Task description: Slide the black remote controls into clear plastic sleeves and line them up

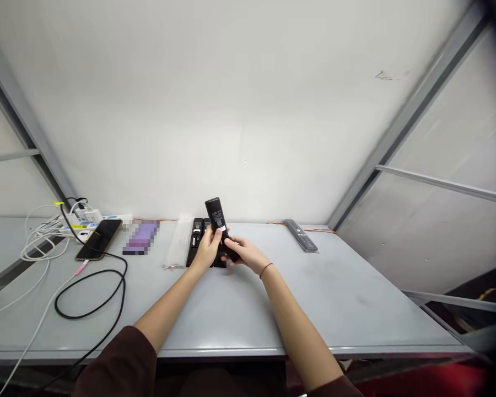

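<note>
I hold a black remote control (216, 215) upright above the grey table (347, 298), its back with a white label facing me. My left hand (209, 248) wraps round its middle from the left. My right hand (246, 255) grips its lower end from the right; a thin red band circles that wrist. Just behind my hands, two more black remotes (197, 238) lie side by side on the table. Beside them on the left lies a clear plastic sleeve (178, 247).
Another remote (301, 235) lies at the back right. A dark phone (100, 239) rests at the back left with a black cable (91, 292) looping forward. White cables and a power strip (80, 219) sit at the far left. A purple blurred item (141, 237) lies near the phone.
</note>
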### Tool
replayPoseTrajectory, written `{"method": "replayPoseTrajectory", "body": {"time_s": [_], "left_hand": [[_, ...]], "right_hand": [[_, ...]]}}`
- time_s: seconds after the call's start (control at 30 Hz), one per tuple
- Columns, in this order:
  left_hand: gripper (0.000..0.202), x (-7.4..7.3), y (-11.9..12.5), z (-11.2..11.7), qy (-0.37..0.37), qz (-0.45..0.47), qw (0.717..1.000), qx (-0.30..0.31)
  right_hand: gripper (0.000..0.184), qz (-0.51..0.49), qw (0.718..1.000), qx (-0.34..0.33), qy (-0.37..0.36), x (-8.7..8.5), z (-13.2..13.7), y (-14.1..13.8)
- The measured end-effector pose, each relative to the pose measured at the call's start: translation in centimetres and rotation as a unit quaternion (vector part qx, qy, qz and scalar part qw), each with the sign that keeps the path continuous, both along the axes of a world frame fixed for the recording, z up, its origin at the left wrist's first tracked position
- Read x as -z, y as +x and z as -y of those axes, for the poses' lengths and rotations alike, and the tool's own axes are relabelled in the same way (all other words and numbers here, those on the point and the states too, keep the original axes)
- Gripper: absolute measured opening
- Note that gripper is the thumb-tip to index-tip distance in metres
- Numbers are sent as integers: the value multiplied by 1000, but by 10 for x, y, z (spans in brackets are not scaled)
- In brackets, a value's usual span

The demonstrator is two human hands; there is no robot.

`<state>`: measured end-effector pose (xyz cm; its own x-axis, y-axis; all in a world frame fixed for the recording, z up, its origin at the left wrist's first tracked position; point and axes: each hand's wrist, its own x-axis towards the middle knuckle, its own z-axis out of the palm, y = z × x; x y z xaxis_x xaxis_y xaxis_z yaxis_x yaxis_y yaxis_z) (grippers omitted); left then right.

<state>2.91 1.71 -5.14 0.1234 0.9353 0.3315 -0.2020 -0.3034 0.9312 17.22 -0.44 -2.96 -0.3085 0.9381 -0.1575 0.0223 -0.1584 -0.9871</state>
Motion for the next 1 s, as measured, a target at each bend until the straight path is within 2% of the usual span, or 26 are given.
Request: {"method": "replayPoseTrajectory", "body": {"time_s": [0.07, 0.13, 0.23, 0.3, 0.37, 0.43, 0.53, 0.67, 0.77, 0.9, 0.93, 1.0], "left_hand": [[41, -3, -1, 1, 31, -30, 998, -48], [40, -6, -1, 5, 36, -71, 994, -80], [41, -9, 4, 17, 19, -163, 984, -70], [43, -7, 12, 27, 9, -228, 973, -44], [49, -3, 22, 37, 0, -281, 960, -19], [53, 3, 30, 45, -2, -321, 947, 0], [50, 12, 37, 51, 18, -380, 925, 16], [45, 17, 38, 53, 42, -473, 880, 24], [43, 11, 39, 56, 53, -536, 842, 36], [34, -6, 37, 64, 95, -620, 778, 45], [32, -10, 35, 66, 124, -625, 768, 64], [33, -16, 30, 68, 180, -614, 755, 145]], "right_hand": [[33, 60, 998, -2, 29, 2, -5, 14], [31, 143, 987, 51, 56, 6, -11, 28], [29, 298, 935, 163, 98, 16, -21, 46], [27, 385, 893, 198, 121, 21, -26, 56], [26, 432, 867, 213, 128, 25, -30, 63], [26, 448, 857, 222, 126, 28, -33, 68], [28, 454, 853, 226, 124, 32, -35, 70], [28, 467, 847, 218, 130, 36, -36, 68], [29, 482, 839, 215, 132, 38, -37, 66], [33, 502, 827, 210, 139, 42, -39, 67], [35, 508, 822, 215, 141, 43, -39, 67], [40, 516, 813, 228, 143, 45, -40, 69]]}}
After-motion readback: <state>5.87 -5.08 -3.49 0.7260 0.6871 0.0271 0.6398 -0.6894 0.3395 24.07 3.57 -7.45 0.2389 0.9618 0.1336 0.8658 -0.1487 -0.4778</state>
